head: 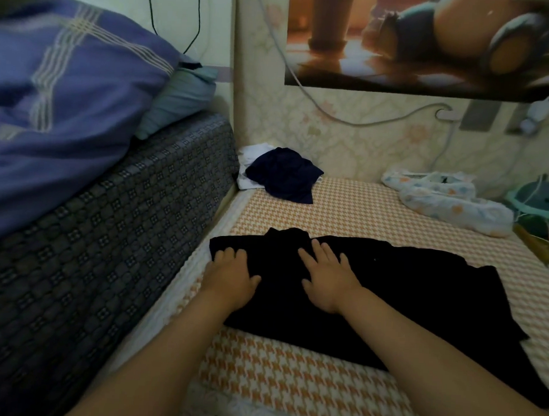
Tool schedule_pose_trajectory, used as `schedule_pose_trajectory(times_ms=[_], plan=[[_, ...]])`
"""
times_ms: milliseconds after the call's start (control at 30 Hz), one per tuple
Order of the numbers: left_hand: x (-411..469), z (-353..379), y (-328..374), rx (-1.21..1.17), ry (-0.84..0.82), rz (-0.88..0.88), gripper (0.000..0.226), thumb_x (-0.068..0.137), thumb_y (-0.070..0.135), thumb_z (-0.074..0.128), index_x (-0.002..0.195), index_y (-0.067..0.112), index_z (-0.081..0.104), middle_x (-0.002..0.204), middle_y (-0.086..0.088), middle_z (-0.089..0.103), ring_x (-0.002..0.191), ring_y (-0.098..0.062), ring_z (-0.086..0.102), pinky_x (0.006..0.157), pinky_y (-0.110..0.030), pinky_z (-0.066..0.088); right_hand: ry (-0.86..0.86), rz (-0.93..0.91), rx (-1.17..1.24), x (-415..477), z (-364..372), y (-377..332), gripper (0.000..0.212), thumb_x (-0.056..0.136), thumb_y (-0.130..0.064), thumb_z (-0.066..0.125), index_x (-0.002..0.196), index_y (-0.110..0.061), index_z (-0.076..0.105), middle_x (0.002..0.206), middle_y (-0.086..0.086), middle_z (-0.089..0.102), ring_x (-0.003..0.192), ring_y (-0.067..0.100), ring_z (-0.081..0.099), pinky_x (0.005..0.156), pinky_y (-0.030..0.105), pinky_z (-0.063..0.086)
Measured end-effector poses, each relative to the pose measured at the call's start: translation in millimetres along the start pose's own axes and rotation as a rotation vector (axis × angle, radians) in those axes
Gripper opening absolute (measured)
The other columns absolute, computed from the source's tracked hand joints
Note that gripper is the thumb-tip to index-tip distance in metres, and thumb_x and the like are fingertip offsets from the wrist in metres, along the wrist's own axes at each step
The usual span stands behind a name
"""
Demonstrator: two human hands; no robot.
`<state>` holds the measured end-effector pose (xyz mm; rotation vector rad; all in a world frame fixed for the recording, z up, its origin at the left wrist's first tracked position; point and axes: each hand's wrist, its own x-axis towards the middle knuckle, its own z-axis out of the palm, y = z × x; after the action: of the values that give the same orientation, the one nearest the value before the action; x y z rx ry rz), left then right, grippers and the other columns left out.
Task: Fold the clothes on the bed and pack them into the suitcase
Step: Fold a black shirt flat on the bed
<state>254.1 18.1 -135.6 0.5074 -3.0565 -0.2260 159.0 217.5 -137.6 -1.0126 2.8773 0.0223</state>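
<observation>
Nearest, on the orange-and-white checked bed: a black garment, spread wide and mostly flat, with a small part bunched up near its top left. Not possible to say which kind of garment. Both hands on its left part. Right hand laid flat, fingers straight and spread, pressing the cloth and gripping nothing. Left hand at the left edge of the cloth, fingers a little bent; not possible to tell whether pinching the fabric or only pressing it.

Judged from this: folding of the black garment only just begun, perhaps at the smoothing or at the first fold.

Farther, in the corner of the bed against the wall: a navy garment crumpled on top of a white garment, both unfolded and well apart from the black one. So at least three pieces left to fold, and no folded pile in view.

As for containers: no suitcase anywhere in view, so nothing to report about packing; probably all of that left to do. At the far right, near the wall, a white flowered cloth item, maybe a bag, contents not visible.
</observation>
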Motion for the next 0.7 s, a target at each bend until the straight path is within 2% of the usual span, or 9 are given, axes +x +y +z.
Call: schedule_pose_trajectory(times_ms=[100, 200, 267, 300, 400, 467, 600, 633, 700], plan=[[-25, -4, 5, -0.009, -0.017, -0.182, 0.065, 0.093, 0.060, 0.041, 0.137, 0.012, 0.039, 0.141, -0.014, 0.041, 0.125, -0.031, 0.042, 0.100, -0.041, 0.038, 0.028, -0.145, 0.085, -26, -6, -18, 0.070, 0.098, -0.052, 0.042, 0.157, -0.029, 0.014, 0.166, 0.004, -0.001, 0.152, 0.022, 0.003, 0.123, 0.045, 0.009], [-45, -1, 9, 0.019, -0.052, -0.139, 0.038, 0.095, 0.051, 0.041, 0.107, 0.018, 0.057, 0.118, -0.008, 0.060, 0.102, -0.024, 0.058, 0.080, -0.034, 0.047, -0.112, -0.248, 0.198, -56, -5, -33, 0.086, 0.090, -0.065, 0.049, 0.157, -0.037, 0.004, 0.165, -0.004, -0.003, 0.152, 0.016, 0.000, 0.123, 0.041, 0.008], [-54, -3, 14, -0.039, 0.041, -0.103, 0.025, 0.099, 0.039, 0.043, 0.085, 0.019, 0.047, 0.101, -0.007, 0.064, 0.084, -0.021, 0.060, 0.065, -0.031, 0.044, -0.162, -0.269, 0.127, -70, -1, -41, 0.091, 0.088, -0.063, 0.051, 0.157, -0.037, -0.003, 0.165, -0.005, -0.011, 0.151, 0.015, -0.008, 0.124, 0.042, 0.003], [-59, -5, 17, -0.122, 0.088, -0.096, 0.024, 0.101, 0.036, 0.042, 0.083, 0.019, 0.043, 0.096, -0.008, 0.065, 0.078, -0.021, 0.058, 0.063, -0.031, 0.043, -0.161, -0.258, 0.101, -75, 0, -45, 0.090, 0.090, -0.057, 0.050, 0.157, -0.035, -0.005, 0.165, -0.004, -0.013, 0.151, 0.015, -0.010, 0.124, 0.041, 0.002], [-67, -18, 19, -0.329, 0.175, -0.122, 0.017, 0.102, 0.028, 0.044, 0.101, 0.011, 0.043, 0.099, -0.012, 0.063, 0.082, -0.026, 0.058, 0.070, -0.035, 0.046, -0.118, -0.194, 0.065, -86, 0, -50, 0.084, 0.098, -0.015, 0.050, 0.158, -0.026, -0.007, 0.165, 0.003, -0.011, 0.152, 0.020, -0.004, 0.123, 0.035, 0.015], [-61, -22, 8, -0.262, 0.085, -0.163, 0.029, 0.100, 0.026, 0.046, 0.120, 0.005, 0.042, 0.109, -0.015, 0.061, 0.099, -0.032, 0.060, 0.080, -0.038, 0.047, -0.101, -0.183, 0.071, -93, -2, -49, 0.085, 0.096, 0.001, 0.048, 0.158, -0.022, -0.005, 0.166, 0.004, -0.005, 0.152, 0.020, 0.000, 0.122, 0.032, 0.018], [-58, -22, 0, 0.003, -0.458, -0.263, 0.047, 0.101, 0.028, 0.044, 0.143, 0.006, 0.038, 0.134, -0.014, 0.053, 0.120, -0.027, 0.052, 0.105, -0.037, 0.042, -0.236, -0.245, 0.181, -108, -2, -53, 0.080, 0.095, -0.001, 0.049, 0.159, -0.027, 0.007, 0.166, -0.001, -0.003, 0.152, 0.017, -0.003, 0.123, 0.032, 0.004], [-61, -24, 4, 0.079, -0.470, -0.239, 0.047, 0.100, 0.028, 0.045, 0.142, 0.008, 0.038, 0.135, -0.013, 0.052, 0.121, -0.027, 0.051, 0.104, -0.037, 0.042, -0.258, -0.257, 0.245, -111, -3, -52, 0.077, 0.096, -0.006, 0.049, 0.158, -0.029, 0.011, 0.166, -0.003, -0.001, 0.152, 0.015, -0.002, 0.123, 0.031, 0.003], [-67, -31, 21, 0.167, -0.259, -0.109, 0.042, 0.094, 0.026, 0.054, 0.131, 0.012, 0.041, 0.129, -0.013, 0.051, 0.117, -0.029, 0.051, 0.094, -0.039, 0.045, -0.192, -0.236, 0.425, -118, -10, -44, 0.066, 0.097, -0.016, 0.050, 0.156, -0.030, 0.024, 0.164, -0.006, 0.014, 0.150, 0.011, 0.011, 0.118, 0.021, 0.008]])
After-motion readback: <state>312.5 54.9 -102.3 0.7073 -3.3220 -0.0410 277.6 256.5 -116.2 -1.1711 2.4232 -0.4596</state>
